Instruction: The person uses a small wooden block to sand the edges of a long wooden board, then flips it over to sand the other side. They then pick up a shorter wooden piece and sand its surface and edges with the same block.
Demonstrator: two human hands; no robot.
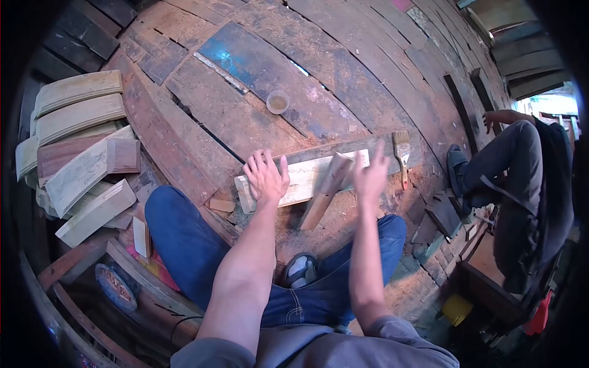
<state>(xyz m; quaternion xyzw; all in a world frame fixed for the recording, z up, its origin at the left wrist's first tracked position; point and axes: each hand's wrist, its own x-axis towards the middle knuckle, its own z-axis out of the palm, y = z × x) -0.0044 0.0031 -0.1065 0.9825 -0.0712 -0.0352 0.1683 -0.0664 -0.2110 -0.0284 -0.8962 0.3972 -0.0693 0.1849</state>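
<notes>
A pale wooden board (300, 173) lies before my knees on a longer, darker plank (396, 138). My left hand (266, 174) rests on the board's left end, fingers spread and thumb out. Across the board slants a brown wooden block (326, 191), its lower end towards my foot. My right hand (372, 176) is just right of the block, near the board's right end; motion smears its fingers, and whether it touches the board I cannot make out. A paintbrush (401, 151) with a pale handle lies to the right, bristles on the dark plank.
Several cut wooden pieces (80, 116) are stacked at my left. A plastic cup (278, 102) with brownish liquid stands on the dusty plank floor (343, 73) ahead. Another person (521, 159) sits at the right, near a wooden box (491, 282) and a yellow object (456, 310).
</notes>
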